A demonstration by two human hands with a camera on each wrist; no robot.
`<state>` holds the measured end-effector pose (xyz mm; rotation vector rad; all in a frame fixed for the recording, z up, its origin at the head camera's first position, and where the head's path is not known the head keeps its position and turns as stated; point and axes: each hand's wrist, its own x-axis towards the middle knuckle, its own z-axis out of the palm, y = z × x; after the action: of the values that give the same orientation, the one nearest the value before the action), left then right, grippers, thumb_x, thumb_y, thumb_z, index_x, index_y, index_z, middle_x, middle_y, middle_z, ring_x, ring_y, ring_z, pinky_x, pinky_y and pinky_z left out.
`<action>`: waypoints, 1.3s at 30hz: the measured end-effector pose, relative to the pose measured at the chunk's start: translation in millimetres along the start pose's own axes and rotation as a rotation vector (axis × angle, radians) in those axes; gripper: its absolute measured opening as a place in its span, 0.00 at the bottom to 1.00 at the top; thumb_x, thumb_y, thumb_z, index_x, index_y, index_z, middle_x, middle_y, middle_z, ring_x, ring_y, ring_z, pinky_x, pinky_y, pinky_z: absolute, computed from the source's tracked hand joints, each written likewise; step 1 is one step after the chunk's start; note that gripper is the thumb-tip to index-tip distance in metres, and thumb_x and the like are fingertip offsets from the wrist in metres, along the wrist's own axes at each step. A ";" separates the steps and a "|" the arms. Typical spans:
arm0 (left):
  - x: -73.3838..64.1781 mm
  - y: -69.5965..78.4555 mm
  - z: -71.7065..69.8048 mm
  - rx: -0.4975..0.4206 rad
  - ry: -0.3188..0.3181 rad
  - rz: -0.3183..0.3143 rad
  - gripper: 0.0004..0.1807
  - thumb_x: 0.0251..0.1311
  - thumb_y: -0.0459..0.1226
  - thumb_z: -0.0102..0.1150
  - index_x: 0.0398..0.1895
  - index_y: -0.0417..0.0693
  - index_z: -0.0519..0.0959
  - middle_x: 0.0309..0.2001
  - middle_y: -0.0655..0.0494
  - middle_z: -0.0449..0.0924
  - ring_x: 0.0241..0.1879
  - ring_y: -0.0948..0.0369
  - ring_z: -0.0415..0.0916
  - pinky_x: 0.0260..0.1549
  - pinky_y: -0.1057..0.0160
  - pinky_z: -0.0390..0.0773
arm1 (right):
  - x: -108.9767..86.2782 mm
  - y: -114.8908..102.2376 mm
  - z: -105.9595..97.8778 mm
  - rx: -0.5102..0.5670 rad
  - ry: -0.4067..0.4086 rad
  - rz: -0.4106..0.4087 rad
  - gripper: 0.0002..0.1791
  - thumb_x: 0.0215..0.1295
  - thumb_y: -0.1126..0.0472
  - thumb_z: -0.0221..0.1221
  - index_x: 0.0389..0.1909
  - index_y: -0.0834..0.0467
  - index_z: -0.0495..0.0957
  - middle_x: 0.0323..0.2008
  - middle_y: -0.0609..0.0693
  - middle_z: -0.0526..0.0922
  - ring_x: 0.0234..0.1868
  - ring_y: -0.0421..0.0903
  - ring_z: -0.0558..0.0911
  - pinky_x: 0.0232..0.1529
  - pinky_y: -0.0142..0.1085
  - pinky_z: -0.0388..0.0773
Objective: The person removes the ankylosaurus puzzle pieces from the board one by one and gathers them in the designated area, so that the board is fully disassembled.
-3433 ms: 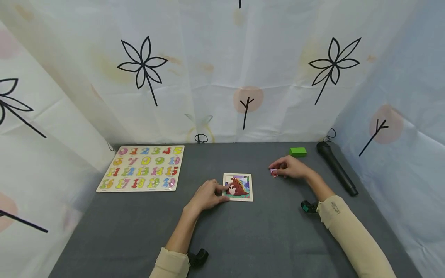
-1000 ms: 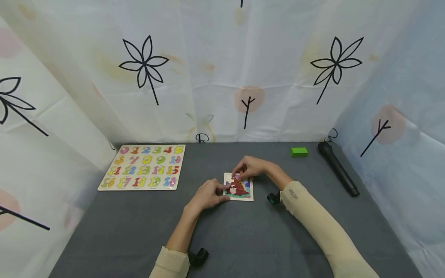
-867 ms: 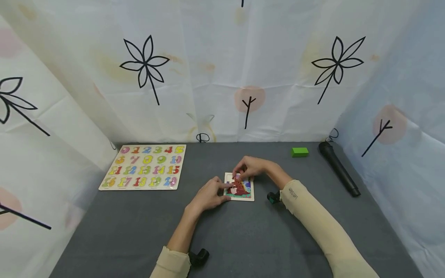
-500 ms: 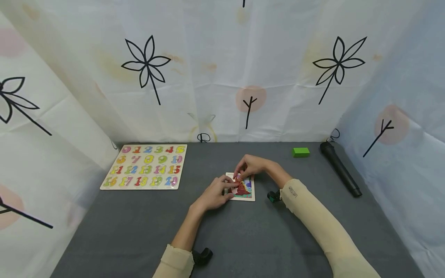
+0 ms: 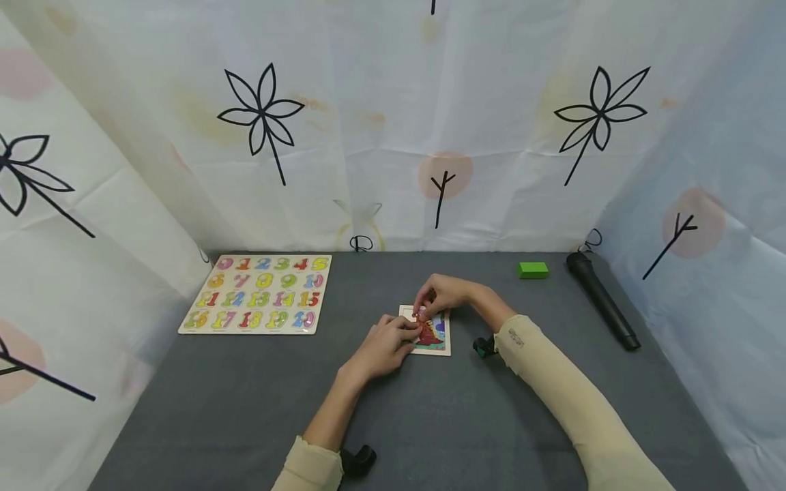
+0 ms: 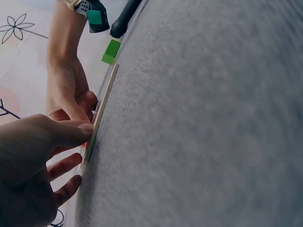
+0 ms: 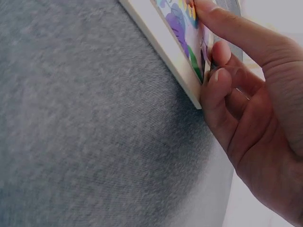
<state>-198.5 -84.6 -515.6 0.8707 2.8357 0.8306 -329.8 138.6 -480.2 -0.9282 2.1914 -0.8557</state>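
Note:
A small square jigsaw puzzle [image 5: 432, 338] with a dinosaur picture and a pale wooden border lies on the grey table. My right hand [image 5: 445, 292] reaches over its upper part, pinching a small puzzle piece mostly covered by the fingertips. From the left comes my left hand [image 5: 382, 346], its fingertips on the picture close to the right hand's fingers. In the left wrist view the left thumb [image 6: 71, 134] lies along the puzzle's thin edge [image 6: 105, 103]. The right wrist view has the right hand [image 7: 265, 109] bent over a corner of the wooden border [image 7: 165, 54].
At the back left lies a number board [image 5: 258, 294] with rows of coloured numerals. A green block [image 5: 532, 270] sits at the back right, beside a long black cylindrical object [image 5: 602, 300]. Patterned white cloth [image 5: 368, 136] hangs around the table.
My right hand has carried the small piece from the table's right side onto the puzzle. The left hand has shifted right, from the puzzle's left border farther over the picture.

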 end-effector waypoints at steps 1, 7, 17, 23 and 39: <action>0.0 0.0 0.0 -0.008 -0.004 -0.004 0.22 0.75 0.36 0.66 0.69 0.48 0.84 0.68 0.53 0.84 0.69 0.46 0.73 0.59 0.40 0.76 | 0.5 0.0 0.3 -0.001 -0.004 0.001 0.07 0.70 0.63 0.72 0.46 0.59 0.92 0.24 0.46 0.78 0.23 0.40 0.74 0.23 0.33 0.75; 0.9 -0.1 -0.4 -0.027 -0.015 -0.012 0.22 0.75 0.37 0.66 0.70 0.48 0.83 0.69 0.53 0.83 0.69 0.45 0.73 0.60 0.38 0.76 | 2.6 1.3 0.5 0.017 0.004 0.005 0.08 0.69 0.65 0.72 0.46 0.60 0.93 0.28 0.48 0.85 0.23 0.39 0.78 0.23 0.30 0.76; 1.0 -0.4 -0.6 -0.034 -0.018 -0.031 0.22 0.75 0.37 0.65 0.71 0.49 0.82 0.70 0.53 0.82 0.70 0.46 0.73 0.60 0.39 0.75 | 4.3 -4.3 -0.6 -0.029 -0.034 -0.007 0.08 0.72 0.67 0.69 0.49 0.61 0.90 0.27 0.45 0.79 0.24 0.37 0.72 0.27 0.29 0.70; 0.9 -0.8 -0.7 -0.048 -0.032 -0.036 0.23 0.74 0.36 0.66 0.71 0.48 0.83 0.70 0.53 0.82 0.68 0.46 0.73 0.58 0.39 0.74 | 4.7 -7.6 -1.8 -0.048 -0.073 -0.021 0.04 0.73 0.69 0.67 0.43 0.62 0.89 0.29 0.47 0.82 0.24 0.37 0.73 0.25 0.29 0.72; 0.9 -2.5 -1.1 -0.160 -0.023 -0.050 0.22 0.73 0.34 0.67 0.69 0.46 0.83 0.71 0.50 0.81 0.68 0.44 0.71 0.60 0.35 0.71 | 6.1 -3.7 1.2 -0.035 -0.015 0.010 0.07 0.69 0.65 0.73 0.46 0.58 0.91 0.29 0.44 0.81 0.21 0.37 0.74 0.23 0.29 0.73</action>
<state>-200.7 -86.4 -515.8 0.7798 2.7137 1.0171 -331.0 131.5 -479.8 -0.9373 2.2031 -0.8055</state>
